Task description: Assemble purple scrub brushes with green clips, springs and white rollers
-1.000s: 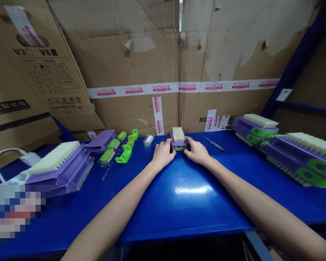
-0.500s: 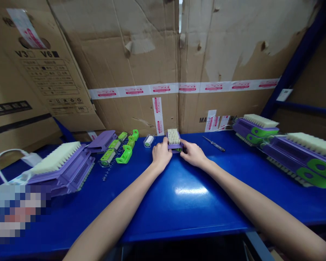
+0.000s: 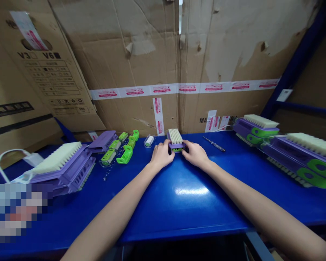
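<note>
Between my hands, at the back middle of the blue table, is a purple brush unit [image 3: 176, 137] with cream bristles facing up and a green part showing underneath at its near end. My left hand [image 3: 162, 156] grips its left side, fingers curled round the edge. On the right side, my right hand [image 3: 195, 153] holds it with the thumb at the near corner. A small clear case with a white part [image 3: 149, 141] lies just left of my left hand. Farther right of my right hand rests a screwdriver [image 3: 214, 143].
Left on the table [image 3: 163, 203] are green clips [image 3: 125, 155], clear-and-green cases [image 3: 108, 156], springs [image 3: 105, 175], a purple housing [image 3: 102, 141] and stacked purple brushes [image 3: 61, 168]. More purple-and-green brushes [image 3: 293, 157] stand at right. Cardboard [image 3: 141, 65] walls the back.
The brush unit has turned slightly and its near end has shifted a little right, with more of the green part showing. Both my hands moved slightly with it.
</note>
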A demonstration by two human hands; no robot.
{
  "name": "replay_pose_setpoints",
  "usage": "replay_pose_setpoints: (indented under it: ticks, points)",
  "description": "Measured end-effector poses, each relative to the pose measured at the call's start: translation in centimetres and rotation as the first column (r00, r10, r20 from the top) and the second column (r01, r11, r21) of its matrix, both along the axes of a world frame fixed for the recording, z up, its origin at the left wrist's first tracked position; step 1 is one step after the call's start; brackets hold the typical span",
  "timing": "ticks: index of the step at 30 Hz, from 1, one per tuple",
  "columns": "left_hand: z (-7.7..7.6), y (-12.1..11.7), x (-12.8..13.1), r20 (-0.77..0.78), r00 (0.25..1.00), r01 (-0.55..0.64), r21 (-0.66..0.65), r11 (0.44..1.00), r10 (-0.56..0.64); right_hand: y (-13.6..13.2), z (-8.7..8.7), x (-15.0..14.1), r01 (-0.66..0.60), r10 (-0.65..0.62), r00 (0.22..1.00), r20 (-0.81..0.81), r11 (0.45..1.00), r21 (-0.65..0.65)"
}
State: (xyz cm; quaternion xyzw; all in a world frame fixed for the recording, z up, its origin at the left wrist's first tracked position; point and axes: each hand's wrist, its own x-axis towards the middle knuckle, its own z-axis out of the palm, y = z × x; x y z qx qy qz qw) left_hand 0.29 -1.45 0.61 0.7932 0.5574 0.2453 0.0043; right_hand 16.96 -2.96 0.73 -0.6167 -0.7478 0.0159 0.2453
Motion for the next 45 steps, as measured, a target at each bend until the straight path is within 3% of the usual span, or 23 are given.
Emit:
replay_pose_setpoints:
  ticks: [5, 14, 16, 21, 25, 29, 33, 38, 45]
  points:
    - [-0.2, 0.3, -0.2, -0.042, 0.997, 0.070, 0.006, 0.998, -0.070, -0.1, 0.1, 0.1, 0.026, -0.026, 1.000, 0.003, 1.000, -0.007]
    - [0.5, 0.1, -0.4, -0.044, 0.997, 0.072, 0.076, 0.995, -0.068, -0.2, 0.2, 0.1, 0.029, -0.029, 1.000, 0.011, 1.000, 0.009]
    - [0.9, 0.2, -0.8, -0.011, 1.000, 0.016, 0.147, 0.989, -0.015, -0.3, 0.3, 0.2, 0.026, -0.027, 1.000, 0.013, 1.000, 0.014]
    - [1.0, 1.4, -3.0, -0.009, 0.968, -0.239, 0.290, 0.927, 0.252, -0.2, 0.3, 0.2, 0.027, -0.027, 1.000, 0.015, 1.000, 0.010]
    - [0.8, 2.3, -4.5, -0.117, 0.924, -0.341, 0.186, 0.922, 0.365, -0.3, 0.3, 0.3, 0.023, -0.023, 1.000, 0.015, 1.000, -0.003]
    - [1.3, 2.6, -4.7, -0.180, 0.908, -0.363, 0.114, 0.925, 0.379, -0.4, 0.4, 0.3, 0.024, -0.024, 1.000, 0.020, 1.000, 0.002]
    - [2.0, 2.6, -4.7, -0.007, 0.930, -0.365, 0.084, 0.927, 0.366, -0.3, 0.4, 0.3, 0.023, -0.023, 0.999, 0.023, 1.000, -0.002]
    - [2.2, 3.5, -6.1, 0.297, 0.877, -0.399, 0.009, 0.917, 0.378, -0.2, 0.3, 0.4, 0.012, -0.012, 1.000, 0.000, 1.000, -0.004]
    - [1.9, 3.9, -6.5, 0.373, 0.859, -0.362, -0.039, 0.931, 0.350, -0.2, 0.3, 0.4, 0.011, -0.011, 1.000, -0.008, 1.000, -0.004]
